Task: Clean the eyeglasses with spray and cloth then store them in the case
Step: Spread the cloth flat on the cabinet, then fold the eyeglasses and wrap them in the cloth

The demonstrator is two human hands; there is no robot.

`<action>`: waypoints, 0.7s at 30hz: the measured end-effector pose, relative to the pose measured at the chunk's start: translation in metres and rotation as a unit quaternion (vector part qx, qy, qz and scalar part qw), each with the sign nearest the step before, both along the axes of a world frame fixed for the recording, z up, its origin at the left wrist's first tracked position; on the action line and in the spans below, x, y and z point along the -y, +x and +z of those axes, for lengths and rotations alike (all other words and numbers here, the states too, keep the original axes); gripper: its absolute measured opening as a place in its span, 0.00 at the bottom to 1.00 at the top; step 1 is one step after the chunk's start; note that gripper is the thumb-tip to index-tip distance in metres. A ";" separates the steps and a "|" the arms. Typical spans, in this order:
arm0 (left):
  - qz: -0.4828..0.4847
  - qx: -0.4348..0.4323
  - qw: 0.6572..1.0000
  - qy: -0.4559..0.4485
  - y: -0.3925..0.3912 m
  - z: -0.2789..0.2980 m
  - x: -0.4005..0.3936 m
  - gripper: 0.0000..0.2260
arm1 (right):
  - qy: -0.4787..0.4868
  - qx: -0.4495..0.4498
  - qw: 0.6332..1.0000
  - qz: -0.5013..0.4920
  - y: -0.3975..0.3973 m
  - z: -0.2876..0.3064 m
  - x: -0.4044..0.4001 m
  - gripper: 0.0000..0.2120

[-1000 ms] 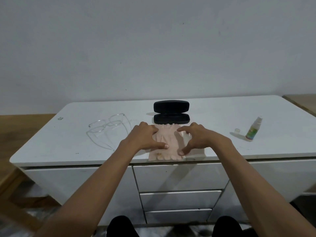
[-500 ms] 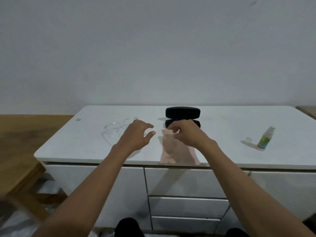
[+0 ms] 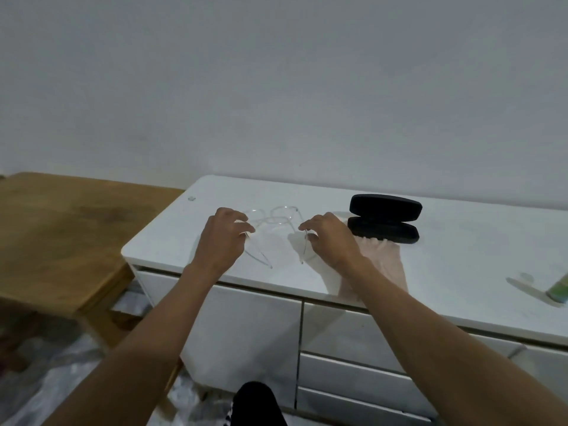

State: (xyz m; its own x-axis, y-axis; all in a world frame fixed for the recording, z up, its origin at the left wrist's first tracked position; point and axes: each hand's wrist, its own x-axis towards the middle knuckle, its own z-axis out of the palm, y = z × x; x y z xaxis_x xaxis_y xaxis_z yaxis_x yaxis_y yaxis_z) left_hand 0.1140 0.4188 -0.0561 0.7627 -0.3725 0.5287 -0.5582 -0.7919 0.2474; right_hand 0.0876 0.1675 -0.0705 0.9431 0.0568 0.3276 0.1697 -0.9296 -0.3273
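Clear-framed eyeglasses [image 3: 276,215] lie on the white cabinet top [image 3: 461,241], temples unfolded toward me. My left hand [image 3: 222,238] pinches the left temple and my right hand [image 3: 330,238] pinches the right temple. Just right of my right hand a pale pink cloth [image 3: 384,259] lies flat, reaching the front edge. Behind the cloth the black glasses case [image 3: 385,216] stands open. The spray bottle [image 3: 558,290] lies at the far right, cut off by the frame edge.
A small clear cap [image 3: 525,275] sits near the bottle. A wooden table [image 3: 61,235] stands lower to the left of the cabinet. Drawers [image 3: 353,348] run below the front edge. Plastic sheeting covers the floor.
Both hands left the cloth and moved left to the eyeglasses, closing on the two temples. The view swung left, so the cloth, case and bottle now sit further right.
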 end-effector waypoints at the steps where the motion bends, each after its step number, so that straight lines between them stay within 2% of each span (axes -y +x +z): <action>1: -0.004 0.006 1.000 -0.008 0.001 -0.003 0.000 0.08 | 0.016 0.012 1.000 -0.006 0.001 -0.003 0.000 0.14; 3: -0.008 0.023 0.999 -0.037 0.003 -0.009 0.001 0.06 | 0.054 0.037 0.998 -0.016 0.002 -0.008 -0.001 0.13; 8: 0.022 0.056 0.984 -0.169 0.012 -0.011 0.005 0.07 | 0.142 0.106 0.984 -0.030 0.006 0.002 0.002 0.12; 13: 0.042 -0.006 0.949 -0.312 0.018 0.015 0.035 0.08 | 0.262 0.131 0.954 -0.058 0.001 0.032 0.021 0.06; 18: -0.003 -0.093 0.930 -0.356 0.010 0.034 0.089 0.06 | 0.270 0.141 0.947 -0.104 -0.030 0.048 0.072 0.06; 21: -0.040 -0.146 0.927 -0.344 -0.003 0.033 0.121 0.05 | 0.273 0.140 0.941 -0.145 -0.058 0.047 0.105 0.07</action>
State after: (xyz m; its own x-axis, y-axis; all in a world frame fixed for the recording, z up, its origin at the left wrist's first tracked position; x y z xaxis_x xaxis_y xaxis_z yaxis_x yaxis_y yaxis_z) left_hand 0.1106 0.2976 -0.0232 0.8951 -0.0852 0.4376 -0.4382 -0.3487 0.8285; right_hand 0.0298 0.0620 -0.0238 0.7648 -0.4387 0.4718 0.0852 -0.6570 -0.7491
